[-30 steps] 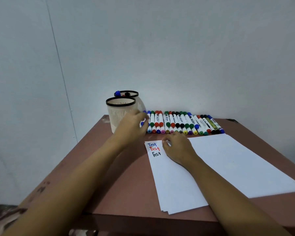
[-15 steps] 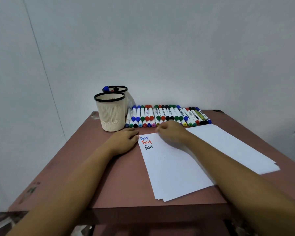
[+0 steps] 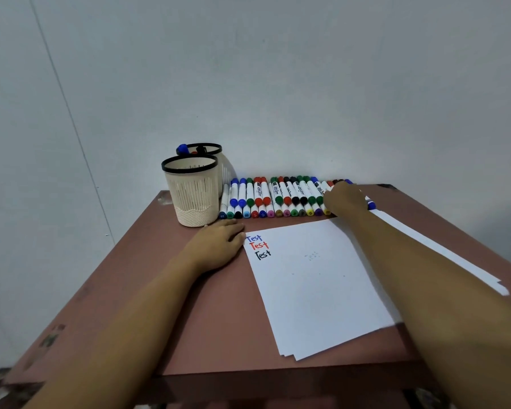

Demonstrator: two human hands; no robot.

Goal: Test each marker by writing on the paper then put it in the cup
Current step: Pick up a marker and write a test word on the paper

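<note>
Two ribbed cream plastic cups with black rims stand beyond the paper's point(image 3: 313, 284) far-left corner. The front cup point(image 3: 194, 196) has slotted walls and a woven-looking base. The rear cup point(image 3: 226, 172) is mostly hidden behind it, with a blue cap point(image 3: 182, 149) and a dark cap poking above its rim.

The row of markers point(image 3: 278, 199) lies along the paper's far edge, white barrels side by side with caps in blue, green, red, black, pink, yellow and purple. Script printing runs down several barrels, too small to read.

The paper is a loose stack of white sheets on a reddish-brown table point(image 3: 160, 290), lower edges fanned. Near its far-left corner "Test" is written three times, in blue, red, then black.

The left hand point(image 3: 219, 246) lies flat on the table just left of that corner, fingers straight and relaxed, their tips at the paper's edge. The right hand point(image 3: 344, 202) reaches past the paper's far edge onto the right end of the marker row. Its back hides the fingers, so I cannot tell whether they grip a marker. The forearm covers part of the paper's right side.
</note>
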